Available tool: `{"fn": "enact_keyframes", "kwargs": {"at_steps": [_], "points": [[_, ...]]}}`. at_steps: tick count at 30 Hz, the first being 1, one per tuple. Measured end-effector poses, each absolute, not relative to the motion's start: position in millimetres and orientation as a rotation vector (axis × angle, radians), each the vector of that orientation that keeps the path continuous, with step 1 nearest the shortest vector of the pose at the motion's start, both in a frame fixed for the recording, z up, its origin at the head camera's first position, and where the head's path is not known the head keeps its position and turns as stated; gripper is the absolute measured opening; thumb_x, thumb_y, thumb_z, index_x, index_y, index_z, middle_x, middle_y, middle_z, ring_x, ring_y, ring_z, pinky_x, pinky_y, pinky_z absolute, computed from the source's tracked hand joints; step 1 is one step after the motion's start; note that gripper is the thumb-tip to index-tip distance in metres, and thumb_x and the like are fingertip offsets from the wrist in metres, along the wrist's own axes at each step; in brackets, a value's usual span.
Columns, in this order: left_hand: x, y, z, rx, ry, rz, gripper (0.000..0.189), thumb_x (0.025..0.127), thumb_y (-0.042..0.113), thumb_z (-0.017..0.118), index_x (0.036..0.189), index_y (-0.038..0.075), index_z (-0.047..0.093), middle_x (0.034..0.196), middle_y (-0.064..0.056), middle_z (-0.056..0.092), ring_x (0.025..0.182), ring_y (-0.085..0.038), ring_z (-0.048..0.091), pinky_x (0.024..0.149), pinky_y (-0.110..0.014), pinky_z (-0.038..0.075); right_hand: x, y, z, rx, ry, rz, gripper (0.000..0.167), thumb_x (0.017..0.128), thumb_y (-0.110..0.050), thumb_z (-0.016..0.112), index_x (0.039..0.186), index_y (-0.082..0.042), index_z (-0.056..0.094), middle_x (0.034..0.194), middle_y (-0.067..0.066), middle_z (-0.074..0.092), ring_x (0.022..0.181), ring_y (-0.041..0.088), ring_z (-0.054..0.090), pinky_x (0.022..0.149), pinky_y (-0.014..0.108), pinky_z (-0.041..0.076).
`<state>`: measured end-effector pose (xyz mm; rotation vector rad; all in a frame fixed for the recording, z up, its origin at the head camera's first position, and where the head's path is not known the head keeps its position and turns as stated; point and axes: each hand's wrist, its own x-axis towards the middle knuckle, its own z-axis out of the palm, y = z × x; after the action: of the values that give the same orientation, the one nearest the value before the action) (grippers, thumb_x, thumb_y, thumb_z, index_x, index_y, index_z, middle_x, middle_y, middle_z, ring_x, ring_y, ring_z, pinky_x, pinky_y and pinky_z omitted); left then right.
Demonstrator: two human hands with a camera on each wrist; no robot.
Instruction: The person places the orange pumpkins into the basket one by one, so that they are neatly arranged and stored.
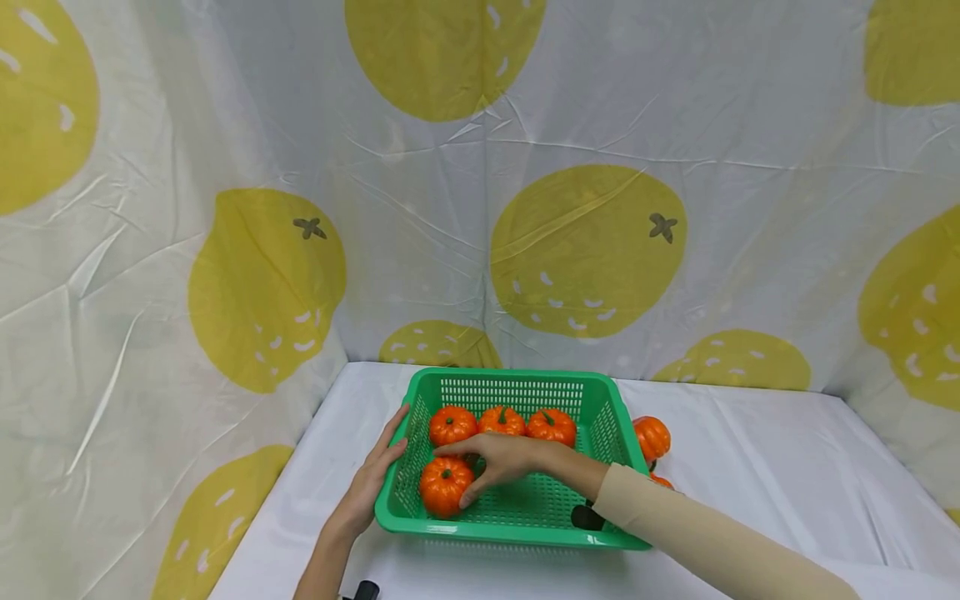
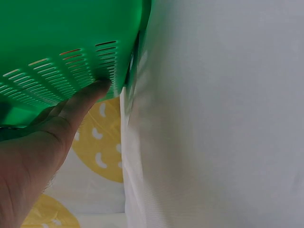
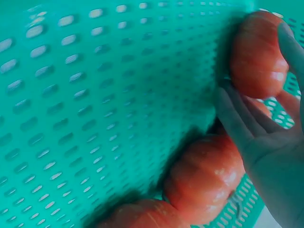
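Observation:
A green plastic basket [image 1: 517,537] stands on the white-covered table. My left hand [image 1: 369,483] rests against its left side, fingers extended along the slotted wall [image 2: 52,71]. Inside, my right hand [image 1: 502,460] holds a small orange pumpkin [image 1: 444,490] near the front left corner. Its thumb lies on one side and its fingers on the other, as the right wrist view shows around that pumpkin [image 3: 260,54]. Behind it are three more pumpkins in a row: a left one [image 1: 452,423], a middle one [image 1: 501,419] and a right one [image 1: 553,425].
Outside the basket's right wall lies another orange pumpkin [image 1: 651,437], with a second orange piece [image 1: 662,481] partly hidden in front of it. White cloth with yellow fruit prints [image 1: 588,250] hangs behind and at the sides. The white tabletop [image 1: 780,483] extends to the right.

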<state>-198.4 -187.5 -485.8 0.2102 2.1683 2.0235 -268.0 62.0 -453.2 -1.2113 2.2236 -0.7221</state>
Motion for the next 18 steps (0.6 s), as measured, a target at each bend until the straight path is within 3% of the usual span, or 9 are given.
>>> {"fn": "enact_keyframes", "kwargs": {"at_steps": [10,14,18], "points": [[-199,-188,-487,0.206,2.164,2.026,0.056,0.112,0.039,0.034,0.165,0.04,0.017,0.176,-0.003,0.004,0.162,-0.038,0.005,0.126,-0.064,0.009,-262,103,-402,-1.133,2.169,-0.908,0.076,0.095,-0.032,0.077,0.16,-0.017,0.04,0.143,0.014,0.063,0.128,0.032,0.064,0.106,0.041,0.053],[-199,-188,-486,0.19,2.173,2.017,0.055,0.112,0.039,0.035,0.165,0.041,0.018,0.176,-0.003,0.005,0.161,-0.038,0.006,0.126,-0.064,0.009,-256,145,-373,-1.106,2.306,-1.051,0.066,0.098,-0.034,0.073,0.157,-0.021,0.046,0.138,0.008,0.067,0.127,0.029,0.065,0.105,0.047,0.053],[-198,-187,-485,0.18,2.18,2.008,0.055,0.112,0.038,0.034,0.165,0.041,0.018,0.176,-0.004,0.005,0.161,-0.038,0.006,0.126,-0.065,0.009,-248,204,-365,-1.052,2.554,-1.152,0.055,0.101,-0.031,0.068,0.153,-0.021,0.051,0.137,0.004,0.068,0.125,0.028,0.065,0.103,0.047,0.053]]}}
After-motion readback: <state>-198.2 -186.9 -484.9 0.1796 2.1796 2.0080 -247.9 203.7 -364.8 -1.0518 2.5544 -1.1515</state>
